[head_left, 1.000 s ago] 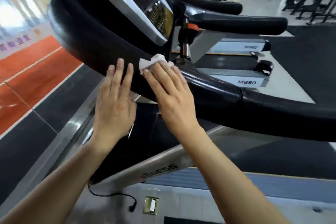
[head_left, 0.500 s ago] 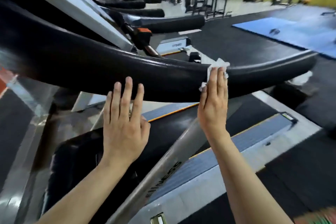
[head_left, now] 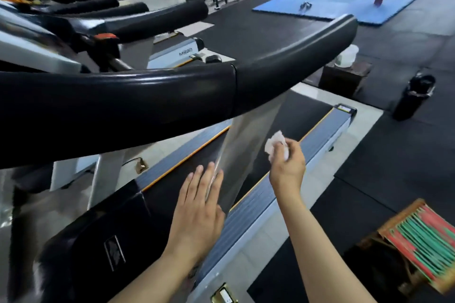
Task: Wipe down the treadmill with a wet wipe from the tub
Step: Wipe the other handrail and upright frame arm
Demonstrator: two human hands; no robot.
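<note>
We are holding a crumpled white wet wipe [head_left: 276,146] pinched in the fingers of our right hand [head_left: 286,163], which is closed around it below the treadmill's black handrail [head_left: 283,74] and in front of the silver upright [head_left: 248,145]. The wipe is not touching the handrail; whether it is touching the upright we cannot tell (that part is blurred). Our left hand [head_left: 200,209] is reaching forward flat and empty, fingers straight and close together, lying against the lower part of the same upright. The treadmill's belt [head_left: 302,115] and grey side rails are running away beneath both hands. Beyond the end of the handrail, a pale tub [head_left: 347,56] is standing on a dark wooden box [head_left: 344,77], well apart from us. A black bottle [head_left: 413,96] is standing on the floor to the right of that box, and a blue mat [head_left: 337,3] is lying farther off. Near our right forearm, a box with red and green stripes [head_left: 423,236] is showing at the lower right.
</note>
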